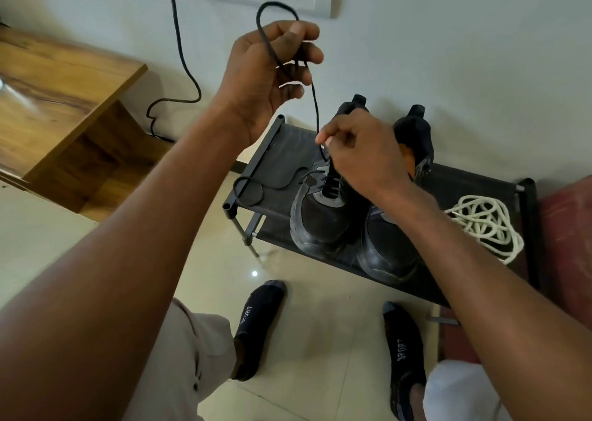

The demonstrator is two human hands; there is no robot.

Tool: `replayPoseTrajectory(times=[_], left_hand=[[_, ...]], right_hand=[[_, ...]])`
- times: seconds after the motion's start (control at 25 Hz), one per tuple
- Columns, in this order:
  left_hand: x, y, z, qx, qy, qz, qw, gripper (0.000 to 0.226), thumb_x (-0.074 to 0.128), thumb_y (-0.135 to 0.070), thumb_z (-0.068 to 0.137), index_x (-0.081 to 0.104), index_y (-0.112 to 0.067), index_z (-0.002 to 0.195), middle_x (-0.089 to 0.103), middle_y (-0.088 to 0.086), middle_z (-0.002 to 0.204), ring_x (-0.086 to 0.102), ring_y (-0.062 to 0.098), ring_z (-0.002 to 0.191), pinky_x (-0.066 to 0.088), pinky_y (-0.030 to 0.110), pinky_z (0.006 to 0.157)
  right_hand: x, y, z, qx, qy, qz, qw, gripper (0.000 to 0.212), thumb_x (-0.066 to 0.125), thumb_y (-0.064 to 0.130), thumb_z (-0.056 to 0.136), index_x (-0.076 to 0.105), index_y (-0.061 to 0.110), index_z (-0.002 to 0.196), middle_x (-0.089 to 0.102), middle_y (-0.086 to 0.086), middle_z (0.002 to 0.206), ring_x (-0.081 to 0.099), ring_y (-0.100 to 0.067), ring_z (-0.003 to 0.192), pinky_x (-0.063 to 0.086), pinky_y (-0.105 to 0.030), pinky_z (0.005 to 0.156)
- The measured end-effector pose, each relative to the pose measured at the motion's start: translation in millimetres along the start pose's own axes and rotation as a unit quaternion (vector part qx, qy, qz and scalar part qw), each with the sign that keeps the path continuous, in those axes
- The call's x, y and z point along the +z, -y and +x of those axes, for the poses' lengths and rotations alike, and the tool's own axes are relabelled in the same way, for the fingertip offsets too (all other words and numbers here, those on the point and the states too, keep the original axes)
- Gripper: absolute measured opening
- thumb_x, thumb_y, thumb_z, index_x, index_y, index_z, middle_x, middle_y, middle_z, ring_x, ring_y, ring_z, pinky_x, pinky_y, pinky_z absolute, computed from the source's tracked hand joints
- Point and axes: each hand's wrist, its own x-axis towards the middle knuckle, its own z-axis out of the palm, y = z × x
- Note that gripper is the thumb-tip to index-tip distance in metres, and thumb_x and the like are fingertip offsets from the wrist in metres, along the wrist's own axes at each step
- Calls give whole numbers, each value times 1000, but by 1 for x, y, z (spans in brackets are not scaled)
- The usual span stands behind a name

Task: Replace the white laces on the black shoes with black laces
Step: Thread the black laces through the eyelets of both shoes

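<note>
- Two black shoes [323, 225] side by side on the fabric top of a low rack [275, 154], toes toward the near edge, heels toward the wall.
- Left shoe partly laced in black across its lower eyelets; right shoe [387, 247] mostly hidden under the right forearm, lacing not readable.
- White laces [483, 222] heaped in a loose tangle at the rack's right end, just beside the right shoe, clear of both hands.
- Left hand [272, 71] raised high over the rack's far left corner, fingers curled round the black lace [315, 106], a loop standing up above the knuckles.
- Right hand [358, 161] low over the left shoe's throat, thumb and fingertips closed together on the same lace near an upper eyelet; lace tip not visible.
- Lace run taut and close to vertical between the hands: upper hand above and slightly left of the lower one, long axis pointing straight down into the eyelet row.
- Other end of the black lace lying slack on the rack top left of the shoe, curling into a loop near the left edge.
- Judged stage: old laces out, first shoe about half relaced.
- Next move likely turns on that vertical line: right hand nearer the eyelet, best placed to guide; left hand better placed to draw slack upward.
- Risk: pulling off-axis, dragging the shoe toward the near edge.
</note>
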Motion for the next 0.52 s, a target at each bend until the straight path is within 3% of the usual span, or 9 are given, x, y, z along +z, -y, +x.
replayPoseTrajectory(times=[0.04,0.12,0.2,0.36,0.44,0.52], left_hand=[[-3,1,0,-15,-39,0,999,22,54,-19,106,69,-7,117,71,9,98,61,19,76,48,30,67],[-11,5,0,-52,-117,19,992,21,55,-17,105,70,-9,116,73,6,93,62,17,73,48,28,65],[-15,8,-1,-107,-160,101,976,20,55,-14,103,71,-12,114,76,3,89,64,15,69,49,27,63],[-17,19,-4,-218,-175,227,933,20,52,-1,98,68,-10,105,72,7,88,66,17,65,47,26,59],[-18,22,-2,-233,-170,274,918,20,51,0,98,68,-9,103,70,7,84,65,18,63,44,26,55],[-19,24,-1,-248,-152,311,905,22,49,-1,96,70,-6,101,71,10,85,67,23,67,43,26,55]], right_hand=[[3,1,-3,-29,43,-40,998,24,57,17,101,79,26,106,62,16,85,58,2,68,51,-15,71],[12,1,-10,-23,160,-139,977,27,54,29,104,71,32,124,70,5,99,66,-9,81,59,-36,80],[23,0,-16,16,237,-212,948,24,53,45,104,68,35,120,70,-3,109,67,-27,92,56,-42,84],[27,3,-13,27,151,-238,959,41,57,58,101,61,24,78,63,1,77,62,-20,71,53,-36,70],[24,2,-13,57,118,-237,963,36,69,52,96,59,25,74,63,0,74,63,-21,70,57,-36,71],[20,1,-15,119,92,-156,976,19,79,37,91,66,29,79,69,4,82,67,-18,78,60,-37,75]])
